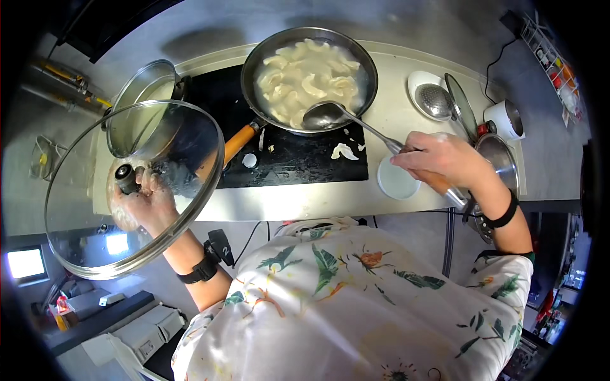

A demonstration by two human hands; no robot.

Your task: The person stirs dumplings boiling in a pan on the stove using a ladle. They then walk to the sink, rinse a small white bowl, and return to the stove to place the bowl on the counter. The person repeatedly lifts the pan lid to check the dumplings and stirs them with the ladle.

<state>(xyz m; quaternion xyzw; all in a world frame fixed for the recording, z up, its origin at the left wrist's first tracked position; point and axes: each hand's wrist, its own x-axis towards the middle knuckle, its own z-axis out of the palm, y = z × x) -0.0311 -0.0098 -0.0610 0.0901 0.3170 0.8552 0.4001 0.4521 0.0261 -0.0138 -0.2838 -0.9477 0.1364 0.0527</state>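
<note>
My left hand (151, 196) grips the dark knob of a large glass lid (95, 238) and is seen through its glass. The lid is held tilted in front of the counter's left part. In my right hand (436, 155) is the wooden handle of a metal ladle (374, 133), whose bowl rests at the near right rim of a frying pan (247, 78). Dumplings (310, 81) crowd the pan in cloudy liquid. The pan stands on a black cooktop (295, 164), its wooden handle (239, 143) pointing down and left.
A glass-walled or shiny pot (143, 88) with pale contents stands at the left. Scraps of dough (344, 151) lie on the cooktop. At the right are a skimmer (432, 100) on a white dish, an upright lid (461, 107), a white pot (500, 121) and a metal bowl (498, 152).
</note>
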